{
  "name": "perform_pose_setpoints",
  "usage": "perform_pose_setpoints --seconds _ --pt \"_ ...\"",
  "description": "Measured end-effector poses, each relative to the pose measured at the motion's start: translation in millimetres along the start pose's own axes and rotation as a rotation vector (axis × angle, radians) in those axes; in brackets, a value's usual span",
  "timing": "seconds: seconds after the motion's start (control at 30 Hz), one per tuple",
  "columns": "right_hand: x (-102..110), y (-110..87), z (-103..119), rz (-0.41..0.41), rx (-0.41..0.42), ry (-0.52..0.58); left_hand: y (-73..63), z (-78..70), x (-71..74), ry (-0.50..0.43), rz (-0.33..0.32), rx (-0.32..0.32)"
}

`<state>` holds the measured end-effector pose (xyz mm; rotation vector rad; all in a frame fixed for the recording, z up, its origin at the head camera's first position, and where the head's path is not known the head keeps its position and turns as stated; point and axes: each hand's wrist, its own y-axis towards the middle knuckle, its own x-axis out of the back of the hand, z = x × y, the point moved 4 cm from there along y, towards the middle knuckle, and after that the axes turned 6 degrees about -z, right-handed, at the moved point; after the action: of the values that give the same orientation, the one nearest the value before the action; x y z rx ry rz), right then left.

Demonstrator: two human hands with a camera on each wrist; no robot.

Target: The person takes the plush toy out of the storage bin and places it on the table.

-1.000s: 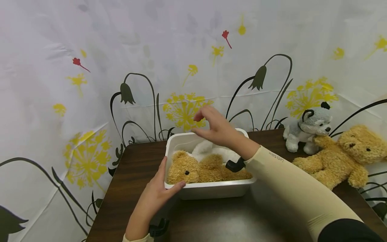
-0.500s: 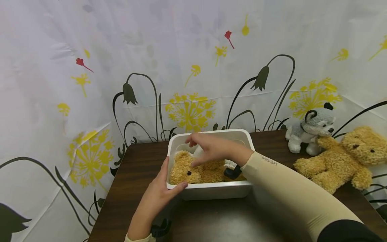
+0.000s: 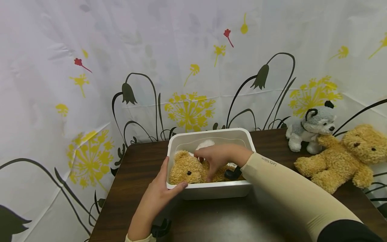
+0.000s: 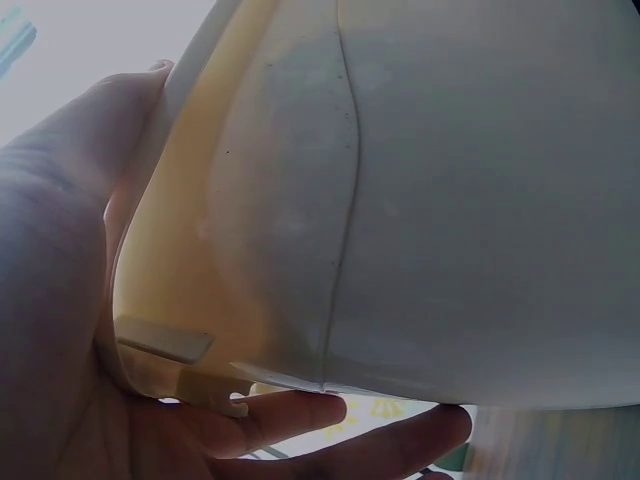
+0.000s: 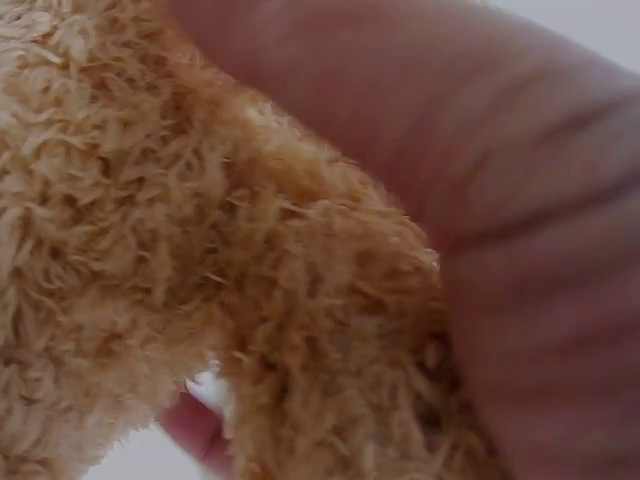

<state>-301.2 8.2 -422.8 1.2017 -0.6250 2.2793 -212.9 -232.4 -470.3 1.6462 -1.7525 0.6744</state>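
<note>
A white plastic bin (image 3: 215,193) holds a tan teddy bear (image 3: 182,168) lying on its side, its head toward the bin's left end. Behind the bear shows a white plush (image 3: 206,144), mostly hidden. My left hand (image 3: 158,190) grips the bin's left end, thumb over the front rim and fingers along the outer wall (image 4: 450,220). Inside the bin my right hand (image 3: 219,155) holds the bear round its middle, thumb at the near side. In the right wrist view the bear's curly fur (image 5: 120,200) lies between the thumb and a fingertip (image 5: 195,430).
A grey and white plush dog (image 3: 314,126) sits at the table's back right. Beside it leans a second tan teddy bear (image 3: 341,158). The dark wood table (image 3: 133,171) backs onto a flower-printed curtain (image 3: 181,40).
My right hand has come down from above the bin into it and closed round the teddy bear's middle. The left hand keeps its grip on the bin's end.
</note>
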Motion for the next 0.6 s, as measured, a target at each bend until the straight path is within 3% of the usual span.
perform_pose_setpoints --seconds 0.13,0.3,0.6 --pt "-4.9 -2.3 -6.5 0.061 -0.048 -0.099 0.0 -0.4 -0.8 0.008 0.0 0.0" --pt "-7.7 -5.1 -10.9 0.122 -0.103 -0.096 1.3 -2.4 -1.7 0.017 0.002 -0.001" --pt "-10.6 -3.7 -9.5 0.138 -0.117 -0.143 -1.3 0.2 -2.0 0.029 0.002 0.008"
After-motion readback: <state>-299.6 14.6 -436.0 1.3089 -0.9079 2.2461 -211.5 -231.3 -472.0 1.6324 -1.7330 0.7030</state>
